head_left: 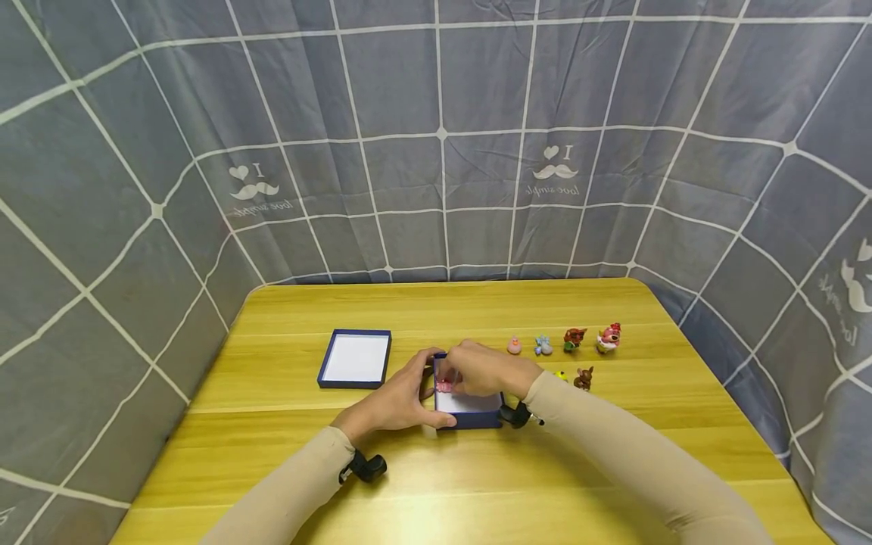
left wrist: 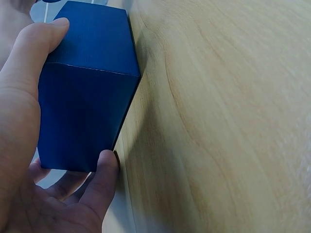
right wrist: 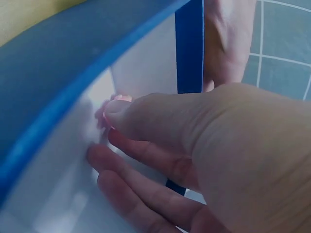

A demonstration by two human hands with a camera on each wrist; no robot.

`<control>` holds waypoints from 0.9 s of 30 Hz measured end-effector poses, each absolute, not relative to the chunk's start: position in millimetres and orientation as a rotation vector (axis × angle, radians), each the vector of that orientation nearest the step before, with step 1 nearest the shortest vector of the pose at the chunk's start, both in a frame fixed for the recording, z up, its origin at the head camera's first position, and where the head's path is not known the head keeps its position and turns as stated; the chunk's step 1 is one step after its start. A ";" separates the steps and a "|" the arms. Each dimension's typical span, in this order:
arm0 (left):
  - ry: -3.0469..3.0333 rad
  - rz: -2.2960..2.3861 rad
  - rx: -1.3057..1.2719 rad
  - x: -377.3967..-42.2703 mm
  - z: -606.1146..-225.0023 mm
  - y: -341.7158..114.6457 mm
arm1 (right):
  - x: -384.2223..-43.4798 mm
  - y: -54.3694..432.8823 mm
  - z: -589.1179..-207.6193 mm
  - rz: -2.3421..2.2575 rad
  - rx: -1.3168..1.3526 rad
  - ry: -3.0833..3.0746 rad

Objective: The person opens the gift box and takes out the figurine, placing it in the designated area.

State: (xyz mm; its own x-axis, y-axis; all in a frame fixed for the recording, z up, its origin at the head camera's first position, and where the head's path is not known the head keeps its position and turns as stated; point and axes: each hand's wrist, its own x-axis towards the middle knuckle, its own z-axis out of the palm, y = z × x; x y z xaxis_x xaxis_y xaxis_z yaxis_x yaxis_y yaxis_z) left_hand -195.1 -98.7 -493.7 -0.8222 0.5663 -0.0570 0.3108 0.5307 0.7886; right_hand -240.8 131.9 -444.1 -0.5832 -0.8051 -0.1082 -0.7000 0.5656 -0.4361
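Note:
A dark blue box [head_left: 477, 420] with a white inside stands open-topped on the table. My left hand [head_left: 397, 397] grips it from the left, thumb on the near side and fingers along the far part of the left wall; the left wrist view shows the thumb and fingers around the blue box [left wrist: 90, 102]. My right hand [head_left: 487, 369] reaches into the box. Its thumb and index finger pinch a small pink figurine [head_left: 443, 387] near the left inner wall. In the right wrist view the thumb partly hides the pink figurine [right wrist: 100, 115].
A matching blue lid [head_left: 354, 358] lies white side up to the left. Right of the box stand a pink duck figurine [head_left: 514, 346], a blue-grey one [head_left: 543, 346], a red-and-green one [head_left: 574, 340], a pink one with red on top [head_left: 608, 338], a brown one [head_left: 583, 378] and a half-hidden yellow-green one [head_left: 562, 375].

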 end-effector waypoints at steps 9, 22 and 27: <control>2.466 1.184 0.744 -195.4 -493.8 -98.7 | -240.3 127.1 -447.7 -0.513 -1.237 2.502; 2.454 1.199 0.727 -195.1 -494.8 -99.3 | -238.2 126.0 -448.6 -0.497 -1.234 2.496; 2.450 1.204 0.735 -194.8 -496.3 -98.9 | -237.2 128.6 -447.9 -0.515 -1.221 2.513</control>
State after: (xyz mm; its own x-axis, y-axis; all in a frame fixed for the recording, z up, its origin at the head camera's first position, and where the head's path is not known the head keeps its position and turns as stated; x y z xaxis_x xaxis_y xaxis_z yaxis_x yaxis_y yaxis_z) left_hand -194.8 -98.9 -496.3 -0.8192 0.5711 -0.0523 0.3075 0.5144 0.8005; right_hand -237.2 128.6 -447.9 -0.5939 -0.7970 -0.1095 -0.6899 0.5746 -0.4404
